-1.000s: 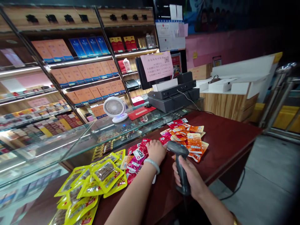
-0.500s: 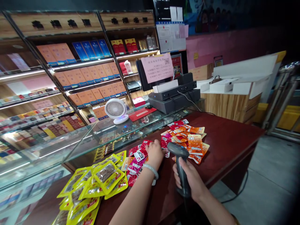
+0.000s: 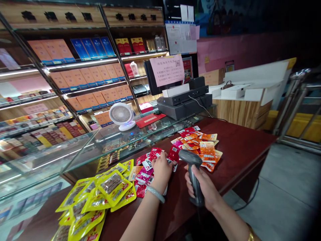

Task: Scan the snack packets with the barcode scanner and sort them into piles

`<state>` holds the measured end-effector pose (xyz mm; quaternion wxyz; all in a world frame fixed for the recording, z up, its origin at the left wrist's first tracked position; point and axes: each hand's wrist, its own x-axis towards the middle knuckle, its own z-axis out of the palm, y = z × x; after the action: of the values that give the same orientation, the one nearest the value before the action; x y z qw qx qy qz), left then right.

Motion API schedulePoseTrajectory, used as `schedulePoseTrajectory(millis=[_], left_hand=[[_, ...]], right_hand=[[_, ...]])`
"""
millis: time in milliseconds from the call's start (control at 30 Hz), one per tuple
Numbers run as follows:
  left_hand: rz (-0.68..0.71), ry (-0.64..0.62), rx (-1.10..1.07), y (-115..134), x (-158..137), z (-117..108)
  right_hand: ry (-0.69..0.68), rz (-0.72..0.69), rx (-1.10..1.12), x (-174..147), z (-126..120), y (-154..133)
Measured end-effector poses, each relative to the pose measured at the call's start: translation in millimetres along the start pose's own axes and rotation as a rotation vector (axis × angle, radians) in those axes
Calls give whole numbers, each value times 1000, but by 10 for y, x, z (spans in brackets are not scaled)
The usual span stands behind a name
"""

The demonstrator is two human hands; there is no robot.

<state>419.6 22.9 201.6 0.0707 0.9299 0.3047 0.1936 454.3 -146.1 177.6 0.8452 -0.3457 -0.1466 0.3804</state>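
Note:
My right hand (image 3: pixel 202 184) is wrapped round the handle of a dark grey barcode scanner (image 3: pixel 192 160), its head tilted toward the left. My left hand (image 3: pixel 162 170), with a pale bangle on the wrist, has its fingers curled at the edge of a red snack packet (image 3: pixel 174 153); the fingertips are partly hidden. Beside and under that hand lies a loose group of red and pink snack packets (image 3: pixel 145 175). Orange packets (image 3: pixel 207 151) are heaped beyond the scanner. To the left spreads a pile of yellow snack packets (image 3: pixel 114 184) with clear windows.
A dark red table (image 3: pixel 240 140) carries the packets. Behind it stands a glass display counter (image 3: pixel 85 142) with a white fan (image 3: pixel 122 115), a red mat (image 3: pixel 150 119) and a till with a monitor (image 3: pixel 165 72). Boxed goods fill the shelves (image 3: pixel 87 78). A metal railing (image 3: pixel 296 103) stands at right.
My left hand has drawn slightly left and down, with the red packet at its fingers shifting the same way. The scanner stays in my right hand, nearly still. The view has shifted a little.

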Motion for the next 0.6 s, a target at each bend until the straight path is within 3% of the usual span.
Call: schedulePoseTrajectory(millis=[167, 333, 500, 600], left_hand=[[-52, -60, 160, -79, -49, -149], [-14, 18, 194, -184, -50, -229], [155, -241, 123, -183, -35, -180], [118, -238, 133, -175, -34, -210]], right_hand=[[-5, -8, -18, -13, 7, -2], [46, -19, -23, -160, 14, -112], [134, -38, -147, -370, -106, -355], [203, -80, -237, -450, -211, -448]])
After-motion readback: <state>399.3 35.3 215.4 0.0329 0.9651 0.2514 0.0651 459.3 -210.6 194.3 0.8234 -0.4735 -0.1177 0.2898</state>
